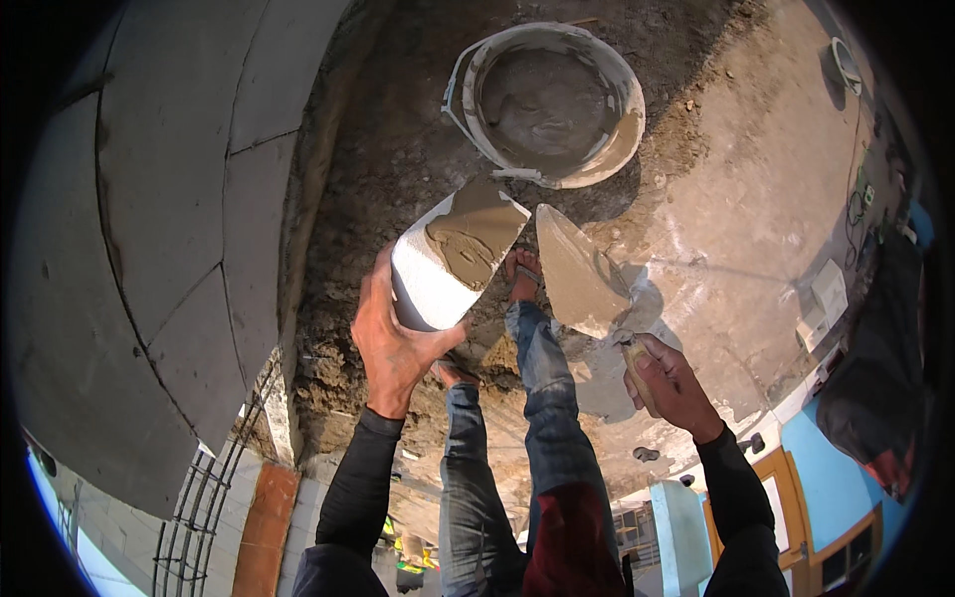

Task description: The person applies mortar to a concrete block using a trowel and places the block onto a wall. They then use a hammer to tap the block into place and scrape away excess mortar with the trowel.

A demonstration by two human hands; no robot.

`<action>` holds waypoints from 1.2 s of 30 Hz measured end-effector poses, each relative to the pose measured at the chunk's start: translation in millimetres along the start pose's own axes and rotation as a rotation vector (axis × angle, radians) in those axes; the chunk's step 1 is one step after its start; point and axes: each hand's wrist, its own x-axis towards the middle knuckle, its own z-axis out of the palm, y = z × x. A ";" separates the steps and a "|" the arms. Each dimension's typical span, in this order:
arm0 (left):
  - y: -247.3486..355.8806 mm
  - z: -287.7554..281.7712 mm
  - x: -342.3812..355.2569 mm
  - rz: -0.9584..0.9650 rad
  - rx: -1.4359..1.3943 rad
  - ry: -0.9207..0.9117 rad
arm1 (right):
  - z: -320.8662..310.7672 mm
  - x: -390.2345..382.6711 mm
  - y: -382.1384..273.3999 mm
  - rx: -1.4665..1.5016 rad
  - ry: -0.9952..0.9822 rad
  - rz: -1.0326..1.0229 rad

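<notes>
My left hand (391,343) grips a white lightweight block (420,281) from below and from the side, fingers and thumb spread around it. Wet grey mortar (476,234) coats the far part of its upper face. Closed around the handle of a pointed trowel (577,274), my right hand (671,388) is just right of the block. The trowel's blade is smeared with mortar, and its tip is close to the block's right corner. Beyond both hands stands a round bucket (637,99) holding more mortar, its handle hanging at the left.
A grey block wall (164,189) rises along the left, with a steel rebar cage (204,497) near its lower end. My feet stand on rough soil beside a concrete floor (736,199). Far right are a white block piece (824,298) and a small pail (846,67).
</notes>
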 end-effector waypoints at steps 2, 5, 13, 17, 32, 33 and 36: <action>0.3 0.0 -4.6 -0.040 -0.054 -0.021 | 10.5 19.8 -4.1 0.470 -0.202 0.203; 3.2 1.7 -12.2 -0.019 -0.071 -0.013 | 45.4 70.3 15.3 0.921 -0.371 0.257; -8.6 4.1 -17.1 0.029 -0.059 0.069 | 62.4 9.0 51.0 0.826 -0.462 0.474; -14.6 -2.3 -15.9 0.090 -0.011 0.069 | 19.2 -20.7 11.7 0.087 -0.021 0.249; 0.1 -14.5 -14.3 0.164 0.199 0.005 | 48.1 -24.2 -12.5 -0.913 0.272 -0.322; 0.8 -16.4 -15.9 0.129 0.186 -0.009 | 50.0 -21.4 -15.9 -0.907 0.259 -0.358; 3.4 -18.3 -19.9 0.064 0.147 -0.057 | 51.2 -8.2 -27.5 -0.931 0.269 -0.452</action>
